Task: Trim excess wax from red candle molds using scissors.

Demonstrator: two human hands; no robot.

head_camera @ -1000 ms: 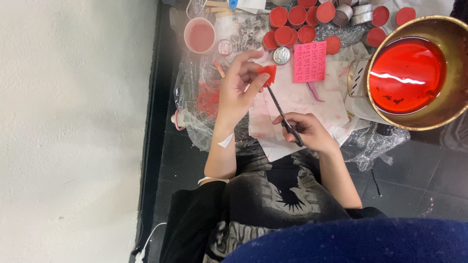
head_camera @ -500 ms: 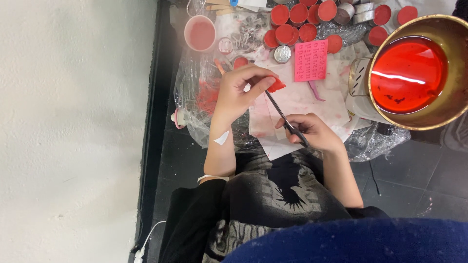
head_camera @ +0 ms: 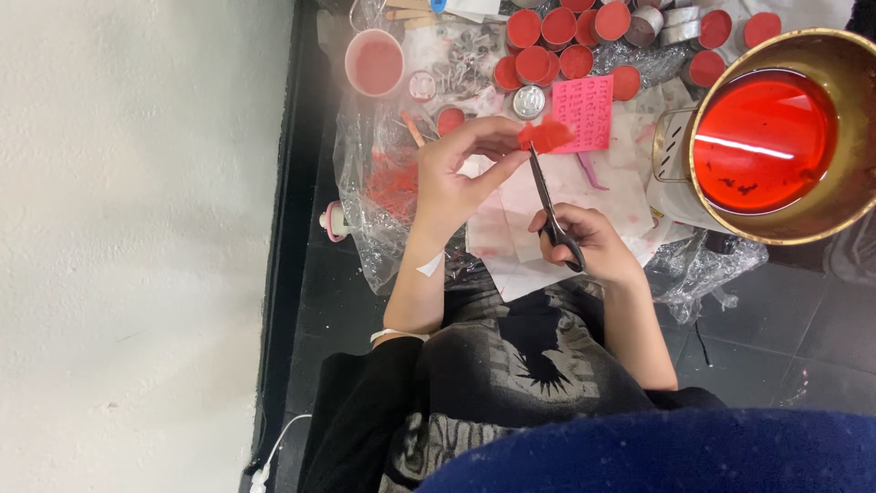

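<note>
While the left hand (head_camera: 456, 178) pinches a red scrap (head_camera: 546, 136) over the white paper (head_camera: 511, 233), the right hand (head_camera: 584, 239) grips scissors (head_camera: 550, 210) beneath a pink rectangular sheet (head_camera: 584, 113).

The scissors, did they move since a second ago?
Yes, a little. The scissors in the right hand have swung their tips up toward the pink mould, meeting the red piece.

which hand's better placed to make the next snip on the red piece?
Right, probably. The right hand already grips the black-handled scissors, blades pointing up at the small red piece. The left hand pinches that piece in its fingers, steadying it.
</note>
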